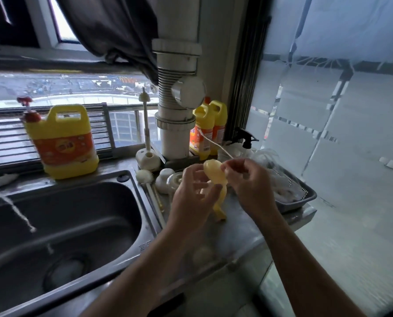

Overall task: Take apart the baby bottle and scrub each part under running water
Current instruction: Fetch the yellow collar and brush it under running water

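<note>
Your forearms angled in from the bottom of the frame and met over the counter at centre. Your left hand [195, 193] curled round the yellow bottle part [212, 168], steadying it so your right hand [243, 181] could pinch what looked like the thin white straw [213, 140], probably to draw it free. At left, water [14, 209] fell into the sink [99, 202], ready for scrubbing. Behind your hands lay the brush [145, 177].

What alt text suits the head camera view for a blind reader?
The left hand holds a yellow bottle part above a counter while the right hand pinches a white tube at its top. A sink lies left, a detergent jug behind it.
</note>
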